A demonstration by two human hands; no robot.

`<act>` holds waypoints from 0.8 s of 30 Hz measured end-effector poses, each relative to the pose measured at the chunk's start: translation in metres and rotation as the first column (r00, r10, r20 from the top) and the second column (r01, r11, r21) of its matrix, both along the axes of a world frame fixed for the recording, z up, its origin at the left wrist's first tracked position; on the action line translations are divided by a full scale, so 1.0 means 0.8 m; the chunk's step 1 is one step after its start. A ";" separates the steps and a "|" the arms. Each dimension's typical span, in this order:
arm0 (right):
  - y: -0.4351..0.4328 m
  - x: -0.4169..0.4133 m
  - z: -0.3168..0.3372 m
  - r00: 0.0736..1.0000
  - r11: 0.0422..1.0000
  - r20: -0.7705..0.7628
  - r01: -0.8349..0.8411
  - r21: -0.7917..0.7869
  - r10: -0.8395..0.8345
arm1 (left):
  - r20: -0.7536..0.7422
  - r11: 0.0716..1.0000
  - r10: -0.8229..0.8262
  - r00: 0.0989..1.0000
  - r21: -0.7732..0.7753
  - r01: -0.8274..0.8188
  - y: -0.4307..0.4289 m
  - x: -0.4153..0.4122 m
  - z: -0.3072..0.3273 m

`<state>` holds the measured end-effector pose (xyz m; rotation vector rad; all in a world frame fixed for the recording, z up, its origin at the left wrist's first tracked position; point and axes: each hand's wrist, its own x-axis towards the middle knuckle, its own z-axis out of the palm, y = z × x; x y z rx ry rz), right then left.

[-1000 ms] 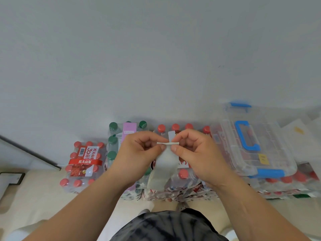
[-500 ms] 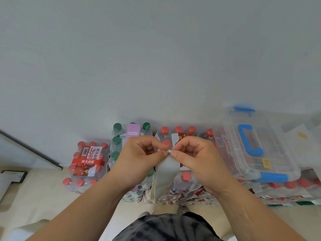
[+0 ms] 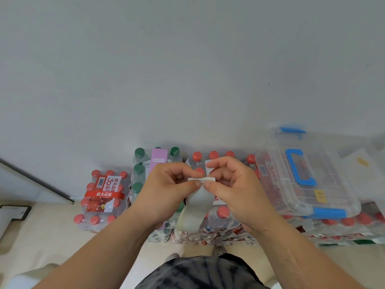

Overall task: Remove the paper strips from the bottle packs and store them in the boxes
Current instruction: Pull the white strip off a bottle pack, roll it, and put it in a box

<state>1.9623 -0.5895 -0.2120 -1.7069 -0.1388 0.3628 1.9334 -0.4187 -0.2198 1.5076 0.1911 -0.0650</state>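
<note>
Head view: both hands meet in front of the body, above a row of bottle packs on the floor against the wall. The left hand (image 3: 166, 192) has its fingers curled in, and its thumb and forefinger pinch the upper edge of a pale paper strip (image 3: 194, 213). The right hand (image 3: 237, 192), curled the same way, pinches that same edge just beside the left thumb, so the two thumbs nearly touch. From the pinch the strip hangs down between the wrists in a loose, curved band.

Behind the hands sits a red-capped pack (image 3: 223, 215), partly hidden. To its left a green-capped pack (image 3: 139, 170) carries a purple strip (image 3: 159, 157) on top. Further left, a second red-capped pack (image 3: 102, 197) wears a red and white printed band. On the right, a clear plastic box (image 3: 333, 197) with a blue handle (image 3: 294, 166) and its lid on rests on more packs (image 3: 343, 226).
</note>
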 end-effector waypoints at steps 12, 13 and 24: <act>0.001 0.005 -0.002 1.000 0.997 0.018 -0.027 0.074 0.025 | 0.024 0.995 -0.087 0.996 -0.051 0.088 0.013 0.003 0.000; 0.002 0.006 -0.003 1.000 0.997 0.013 -0.019 0.079 0.018 | 0.010 0.992 -0.106 0.994 -0.071 0.106 0.013 0.003 0.002; 0.008 0.007 0.000 0.998 0.997 -0.034 -0.044 0.055 0.046 | 0.054 0.999 -0.045 0.998 0.009 0.044 0.018 0.006 -0.003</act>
